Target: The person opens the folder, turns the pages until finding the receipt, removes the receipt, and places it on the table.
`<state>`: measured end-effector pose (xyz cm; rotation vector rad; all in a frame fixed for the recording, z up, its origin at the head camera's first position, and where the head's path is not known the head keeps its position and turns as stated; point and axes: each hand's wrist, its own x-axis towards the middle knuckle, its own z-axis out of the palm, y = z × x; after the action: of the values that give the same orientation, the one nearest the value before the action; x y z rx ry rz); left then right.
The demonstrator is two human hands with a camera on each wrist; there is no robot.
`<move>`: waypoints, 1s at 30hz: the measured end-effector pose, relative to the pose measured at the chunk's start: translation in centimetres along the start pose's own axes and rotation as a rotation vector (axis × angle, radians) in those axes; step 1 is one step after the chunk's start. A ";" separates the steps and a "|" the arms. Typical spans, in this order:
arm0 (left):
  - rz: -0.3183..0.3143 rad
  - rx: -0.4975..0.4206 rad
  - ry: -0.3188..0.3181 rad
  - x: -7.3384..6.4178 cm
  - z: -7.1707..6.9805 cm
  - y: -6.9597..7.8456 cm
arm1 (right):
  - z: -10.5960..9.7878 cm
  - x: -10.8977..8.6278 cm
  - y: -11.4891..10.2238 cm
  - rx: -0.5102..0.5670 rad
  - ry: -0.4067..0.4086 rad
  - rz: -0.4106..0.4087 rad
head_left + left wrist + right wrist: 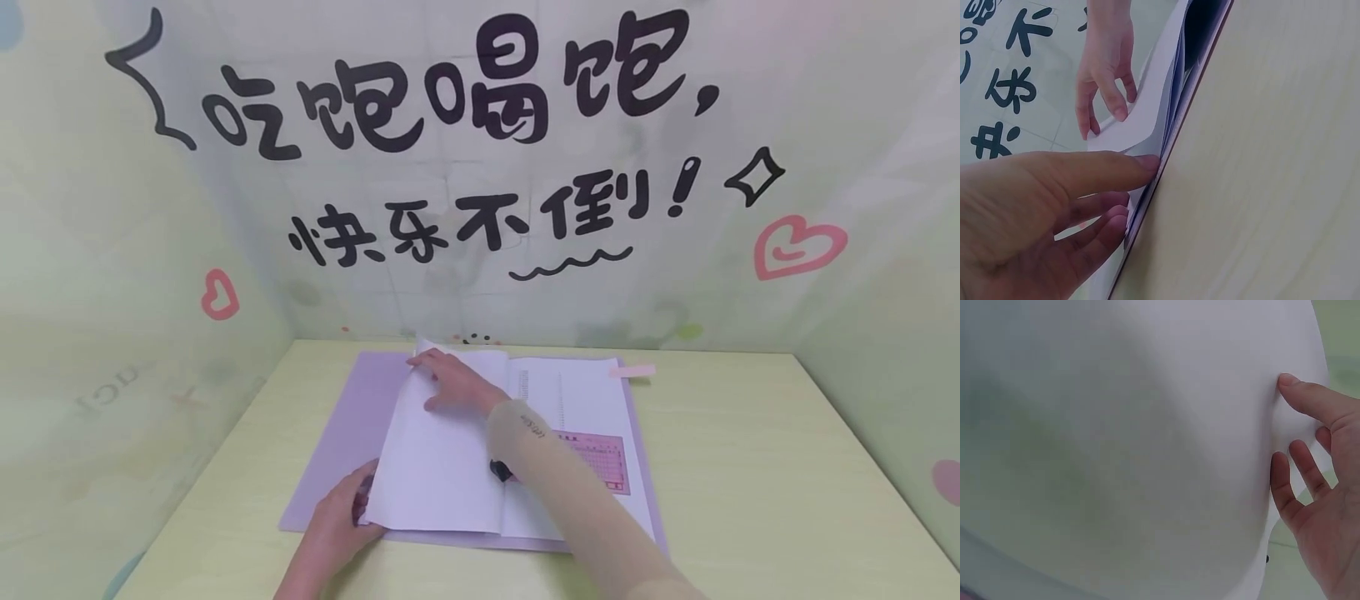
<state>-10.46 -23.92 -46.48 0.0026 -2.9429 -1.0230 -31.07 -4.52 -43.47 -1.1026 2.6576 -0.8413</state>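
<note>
An open lilac-covered booklet (337, 442) lies on the table, with white pages (442, 475) standing a little raised over its left cover. At the lower left corner of the pages is my left hand (337, 517). Its thumb lies on the page edges and its other fingers curl under them in the left wrist view, pinching the sheets. My right hand (457, 379) touches the top white page near its upper left corner with loosely bent fingers. In the right wrist view that page (1147, 456) bows out beside the thumb and fingertips.
On the right-hand page lies a pink printed form (600, 458), partly behind the right sleeve (577, 500). A pink paper tab (637, 371) sticks out past the upper right corner. The pale wood table (772, 483) meets a printed wall sheet (450, 292) at the back.
</note>
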 end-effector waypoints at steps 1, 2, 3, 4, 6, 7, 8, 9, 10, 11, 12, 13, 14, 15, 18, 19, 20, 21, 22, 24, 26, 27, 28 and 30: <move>-0.002 -0.005 -0.007 0.0 -0.1 0.0 | 0.2 0.0 0.1 -0.004 0.001 0.005; -0.010 -0.007 -0.018 0.0 -0.2 0.1 | 0.4 0.0 0.2 -0.013 -0.001 0.009; -0.017 -0.009 -0.028 0.0 -0.3 0.2 | 0.6 0.0 0.3 -0.021 0.000 0.015; -0.023 -0.011 -0.040 -0.1 -0.4 0.2 | 0.7 0.0 0.4 -0.022 0.000 0.023; -0.031 -0.012 -0.058 -0.1 -0.5 0.3 | 1.1 0.0 0.5 -0.029 0.003 0.035; -0.031 -0.010 -0.062 -0.1 -0.5 0.3 | 1.2 -0.1 0.5 -0.029 0.003 0.041; -0.029 0.000 -0.062 -0.1 -0.5 0.3 | 1.4 -0.1 0.6 -0.031 0.003 0.045; -0.019 0.006 -0.056 -0.2 -0.5 0.3 | 1.5 -0.1 0.6 -0.032 0.004 0.050; -0.008 0.015 -0.048 -0.1 -0.4 0.2 | 1.6 -0.1 0.6 -0.033 0.006 0.053; 0.002 0.020 -0.037 -0.1 -0.3 0.2 | 1.7 -0.1 0.6 -0.036 0.006 0.057; 0.015 0.030 -0.024 -0.1 -0.2 0.1 | 1.7 -0.1 0.6 -0.038 0.005 0.060; 0.023 0.039 -0.013 -0.1 -0.1 0.0 | 1.8 -0.1 0.6 -0.040 0.005 0.061; 0.030 0.047 -0.001 0.0 0.0 0.0 | 1.8 -0.1 0.6 -0.043 0.006 0.063; 0.034 0.051 0.006 0.1 0.1 0.0 | 1.9 -0.1 0.6 -0.047 0.007 0.062; 0.037 0.061 0.017 0.2 0.3 -0.1 | 2.0 -0.1 0.7 -0.055 0.005 0.066; 0.038 0.063 0.019 0.2 0.3 -0.2 | 2.1 -0.1 0.8 -0.061 0.003 0.068; 0.042 0.066 0.020 0.2 0.4 -0.2 | 2.1 -0.1 0.9 -0.071 0.001 0.070; 0.044 0.067 0.020 0.2 0.4 -0.2 | 2.2 -0.1 1.0 -0.074 0.000 0.073; 0.047 0.068 0.020 0.2 0.3 -0.3 | 2.3 -0.1 1.0 -0.076 -0.002 0.077; 0.050 0.067 0.019 0.1 0.3 -0.3 | 2.4 -0.1 1.2 -0.084 -0.006 0.083; 0.051 0.069 0.020 0.1 0.2 -0.3 | 2.5 -0.1 1.3 -0.091 -0.012 0.091; 0.047 0.067 0.019 0.1 0.2 -0.2 | 2.5 -0.1 1.3 -0.097 -0.015 0.095; 0.045 0.068 0.019 0.1 0.2 -0.2 | 2.5 -0.1 1.3 -0.111 -0.021 0.100; 0.045 0.068 0.020 0.1 0.2 -0.2 | 2.4 -0.1 1.2 -0.149 -0.038 0.111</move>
<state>-10.61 -23.94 -46.75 -0.0510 -2.9438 -0.9123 -30.94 -4.83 -46.17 -0.9797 2.7573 -0.6056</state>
